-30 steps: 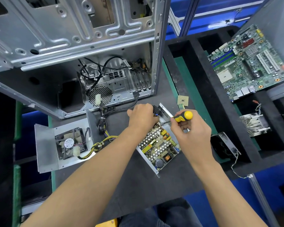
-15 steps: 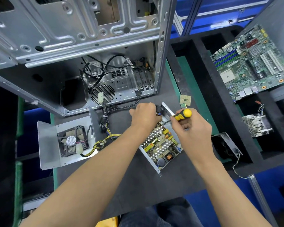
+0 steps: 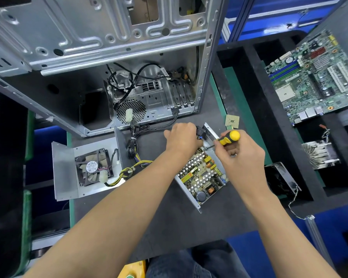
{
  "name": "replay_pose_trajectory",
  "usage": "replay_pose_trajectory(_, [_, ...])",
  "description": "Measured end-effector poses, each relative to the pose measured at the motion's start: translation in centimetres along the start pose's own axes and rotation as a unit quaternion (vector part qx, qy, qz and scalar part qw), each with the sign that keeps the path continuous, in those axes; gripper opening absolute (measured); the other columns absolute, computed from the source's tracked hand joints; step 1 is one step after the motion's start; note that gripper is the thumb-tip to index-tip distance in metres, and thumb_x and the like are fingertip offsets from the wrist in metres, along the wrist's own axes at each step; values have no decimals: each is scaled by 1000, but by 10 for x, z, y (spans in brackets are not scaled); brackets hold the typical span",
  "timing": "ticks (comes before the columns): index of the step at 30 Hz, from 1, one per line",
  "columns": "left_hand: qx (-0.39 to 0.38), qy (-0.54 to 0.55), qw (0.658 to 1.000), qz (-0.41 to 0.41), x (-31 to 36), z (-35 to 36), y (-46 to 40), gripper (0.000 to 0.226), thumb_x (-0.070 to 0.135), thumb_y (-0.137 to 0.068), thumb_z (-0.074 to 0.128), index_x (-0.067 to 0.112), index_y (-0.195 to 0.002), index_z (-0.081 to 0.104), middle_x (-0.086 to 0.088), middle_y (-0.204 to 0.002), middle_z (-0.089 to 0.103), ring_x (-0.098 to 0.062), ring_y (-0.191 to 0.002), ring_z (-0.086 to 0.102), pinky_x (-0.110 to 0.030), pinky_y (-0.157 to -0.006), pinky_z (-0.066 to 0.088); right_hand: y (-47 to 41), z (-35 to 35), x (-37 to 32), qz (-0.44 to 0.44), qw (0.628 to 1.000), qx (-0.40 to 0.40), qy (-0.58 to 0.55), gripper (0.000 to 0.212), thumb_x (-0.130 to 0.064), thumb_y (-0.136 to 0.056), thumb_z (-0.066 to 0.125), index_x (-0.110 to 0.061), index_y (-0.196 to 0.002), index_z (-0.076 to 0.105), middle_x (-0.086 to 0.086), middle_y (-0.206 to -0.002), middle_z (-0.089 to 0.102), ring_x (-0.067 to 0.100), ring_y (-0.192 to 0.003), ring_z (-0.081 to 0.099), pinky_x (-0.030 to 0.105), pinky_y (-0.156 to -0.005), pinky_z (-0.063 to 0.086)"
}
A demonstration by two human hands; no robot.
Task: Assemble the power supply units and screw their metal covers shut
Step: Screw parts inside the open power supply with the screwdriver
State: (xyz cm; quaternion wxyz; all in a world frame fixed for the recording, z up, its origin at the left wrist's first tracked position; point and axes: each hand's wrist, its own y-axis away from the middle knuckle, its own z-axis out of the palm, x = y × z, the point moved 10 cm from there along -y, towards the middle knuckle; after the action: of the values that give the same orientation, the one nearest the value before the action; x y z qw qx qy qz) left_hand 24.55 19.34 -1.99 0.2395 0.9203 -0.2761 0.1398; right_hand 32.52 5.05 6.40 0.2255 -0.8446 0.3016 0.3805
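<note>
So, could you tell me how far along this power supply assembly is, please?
Done: the circuit board sits in its open metal tray. In hand: the right hand drives a yellow screwdriver at the tray's far end while the left hand steadies it there. Left: the metal cover with the fan lies apart to the left, not fitted or screwed.

My bench is a dark grey work mat (image 3: 169, 223) with a green edge strip (image 3: 221, 93) along its right side. To my right sits a black foam tray (image 3: 255, 101) split into compartments. Blue floor (image 3: 329, 221) shows beneath and beyond it, crossed by grey aluminium frame rails (image 3: 237, 21). Light is bright and even.
</note>
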Motion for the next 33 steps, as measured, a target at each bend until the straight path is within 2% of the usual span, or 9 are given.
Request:
replay_pose_trajectory(7, [-3,7,1000,-1,0,0,0,17,27,-84,71,13,-88,63,-5,-86,57,-26,-91,46,-39,-78,32,-2,2,-1,11,1000,-16,-5,15,-19,-87,73,-17,-87,57,-2,-78,61,13,-66,59,23,-62,50])
replay_pose_trajectory(18, [-8,2,1000,12,4,0,0,21,28,-86,71,14,-83,56,-3,-89,52,-29,-103,53,-39,-78,37,-6,5,-4,5,1000,-18,-3,15,-23,-87,72,-20,-88,57,-6,-77,60,10,-68,59,19,-62,48])
replay_pose_trajectory(27, [-15,5,1000,12,4,-1,2,21,29,-86,71,15,-84,55,-2,-88,52,-29,-104,54,-41,-82,42,-8,7,-4,4,1000,-29,-1,16,-24,-88,72,-18,-88,57,-1,-79,62,11,-67,59,23,-63,50])
replay_pose_trajectory(33, [-22,11,1000,10,4,-2,3,21,28,-86,72,14,-83,56,-3,-87,53,-30,-102,55,-44,-86,46,-12,8,-8,0,999,-40,13,19,-22,-87,74,-21,-91,55,-2,-78,63,10,-67,61,17,-62,49])
